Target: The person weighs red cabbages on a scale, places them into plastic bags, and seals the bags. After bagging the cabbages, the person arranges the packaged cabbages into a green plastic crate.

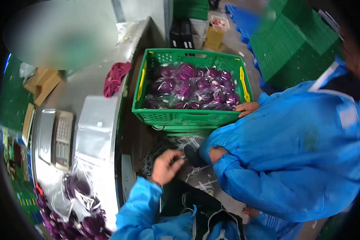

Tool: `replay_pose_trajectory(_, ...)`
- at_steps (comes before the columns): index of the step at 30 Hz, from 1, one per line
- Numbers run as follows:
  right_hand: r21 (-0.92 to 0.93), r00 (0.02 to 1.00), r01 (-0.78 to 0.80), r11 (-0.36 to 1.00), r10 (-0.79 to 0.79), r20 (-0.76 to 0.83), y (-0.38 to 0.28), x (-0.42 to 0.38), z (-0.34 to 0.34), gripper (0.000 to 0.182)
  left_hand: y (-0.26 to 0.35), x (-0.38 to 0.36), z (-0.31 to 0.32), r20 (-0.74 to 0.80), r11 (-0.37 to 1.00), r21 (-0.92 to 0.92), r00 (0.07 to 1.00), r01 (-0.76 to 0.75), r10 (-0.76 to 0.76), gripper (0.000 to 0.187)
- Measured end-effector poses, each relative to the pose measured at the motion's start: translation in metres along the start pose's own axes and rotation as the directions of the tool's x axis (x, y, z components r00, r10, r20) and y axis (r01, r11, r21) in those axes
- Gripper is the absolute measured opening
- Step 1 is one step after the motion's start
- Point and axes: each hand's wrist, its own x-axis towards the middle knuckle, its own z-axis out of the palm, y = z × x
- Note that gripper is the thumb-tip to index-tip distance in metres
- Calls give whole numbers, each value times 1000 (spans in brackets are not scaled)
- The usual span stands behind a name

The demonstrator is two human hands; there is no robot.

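My left hand [167, 166] is raised in front of my dark apron [188, 196], its fingers loosely bent, thumb and forefinger apart. Nothing shows in it. Low in the view, my right hand [250, 211] is small, blurred and partly covered by the co-worker's blue gown, so its fingers cannot be made out. Ahead stands a green crate [188, 116] filled with purple onions [186, 73] in clear plastic bags. A co-worker in a blue gown [276, 148] leans in from the right, with one hand [247, 108] on the crate's near right corner.
On my left, a metal table [90, 82] carries a scale [62, 140], clear plastic bags [93, 136], a dark red cloth [117, 79] and netted purple onions [94, 225]. White strips [206, 186] litter the floor. Green crates [296, 44] stand at the back right.
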Motion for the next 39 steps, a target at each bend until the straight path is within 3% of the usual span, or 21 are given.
replay_pose_trajectory(1,-88,984,180,980,-179,17,18,34,-82,30,-1,29,-17,20,1000,-1,1000,13,-13,21)
replay_pose_trajectory(4,37,997,62,997,-61,-45,9,39,-76,24,-11,110,-51,84,982,101,985,-161,152,29)
replay_pose_trajectory(5,-81,998,31,996,-34,-46,-2,57,-38,21,-15,134,-55,123,974,113,976,-194,180,31)
replay_pose_trajectory(6,-382,998,-40,923,15,-68,-11,84,26,18,-18,157,-55,164,966,120,964,-229,208,32)
replay_pose_trajectory(7,-920,982,-183,347,105,-156,-23,129,122,14,-24,178,-49,195,957,131,953,-258,231,33)
replay_pose_trajectory(8,-976,965,-216,-10,147,-216,-33,158,184,11,-32,196,-39,222,947,141,942,-288,254,34)
replay_pose_trajectory(9,-963,955,-225,-150,162,-248,-39,168,209,9,-41,213,-28,298,939,159,921,-306,250,38)
replay_pose_trajectory(10,-952,949,-249,-179,151,-277,-45,165,219,8,-52,228,-14,313,940,146,916,-307,251,38)
replay_pose_trajectory(12,-910,930,-283,-304,146,-338,-78,151,182,7,-75,252,20,409,905,245,883,-349,230,48)
replay_pose_trajectory(13,-948,935,-270,-166,192,-300,-69,157,190,6,-79,263,33,412,905,243,882,-349,230,48)
replay_pose_trajectory(14,-948,934,-272,-165,192,-301,-65,160,194,6,-82,273,46,462,866,359,873,-348,159,53)
replay_pose_trajectory(16,-946,964,-110,-305,200,-176,-60,161,200,7,-89,288,66,499,807,475,863,-351,82,59)
replay_pose_trajectory(20,-954,958,-127,-270,216,-188,-63,168,201,8,-108,305,92,624,667,616,776,-419,-89,71)
replay_pose_trajectory(23,-976,936,-195,-100,277,-215,-71,170,198,5,-116,309,101,663,583,655,736,-481,-137,81)
replay_pose_trajectory(25,-967,907,-211,-140,342,-248,-73,174,199,15,-117,314,110,666,586,638,740,-499,-94,81)
replay_pose_trajectory(28,-996,862,-91,-14,499,-85,-76,178,198,27,-117,326,129,677,595,596,736,-539,-12,81)
replay_pose_trajectory(30,-953,931,-138,-271,293,-218,-75,175,196,5,-119,338,144,696,586,526,708,-617,119,78)
replay_pose_trajectory(31,-929,892,-258,-264,306,-334,-61,178,211,7,-123,344,154,712,591,498,688,-635,139,76)
replay_pose_trajectory(34,-945,873,-273,-178,368,-321,-69,176,214,7,-140,358,174,781,582,469,620,-664,77,73)
replay_pose_trajectory(35,-953,879,-260,-153,370,-299,-76,175,212,7,-143,361,176,828,592,484,556,-644,-72,70)
replay_pose_trajectory(39,-974,900,-211,-82,372,-226,-93,171,191,7,-159,354,168,843,628,423,538,-653,-8,67)
